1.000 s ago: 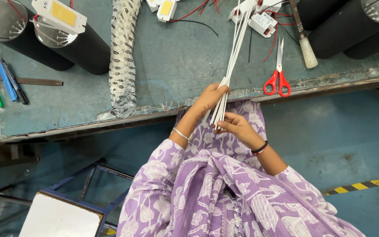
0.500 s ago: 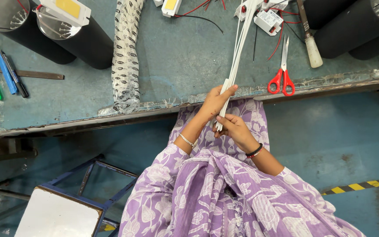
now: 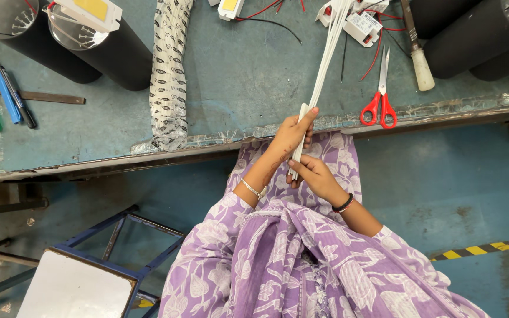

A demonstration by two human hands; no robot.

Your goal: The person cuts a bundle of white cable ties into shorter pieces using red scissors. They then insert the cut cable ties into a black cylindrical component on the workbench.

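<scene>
Seen from above, at the edge of a blue-green workbench (image 3: 231,88).

Left hand (image 3: 290,134): closed around a bundle of thin white strips (image 3: 324,65), thumb and fingers wrapped round it near the low end, just past the bench edge. Silver bangle (image 3: 251,188) on that wrist.

Right hand (image 3: 316,175): just below the left, fingers curled onto the bottom tip of the same bundle, pinching it. Dark band (image 3: 343,204) on that wrist. Hands touching or nearly so; hard to tell from this angle.

Bundle: long, slanting up and to the right from the lap, over the bench, running out of the top of the frame. Strips fanned slightly apart toward the far end.

On the bench, right of the bundle: red-handled scissors (image 3: 380,103), blades pointing away, well apart from the hands. Beyond them a tool with a pale handle (image 3: 421,66). Small white boxes with red and black wires (image 3: 365,26) near the upper end of the bundle.

Left of the hands: roll of patterned white sleeve material (image 3: 169,76) lying lengthwise, low end at the bench edge. Two black cylinders (image 3: 107,50) at upper left, another pair (image 3: 472,35) at upper right. Blue and green pens (image 3: 4,97) at far left.

Below the bench: purple floral clothing (image 3: 301,253), a blue metal stool frame (image 3: 119,247), yellow-black floor tape (image 3: 478,250).
</scene>
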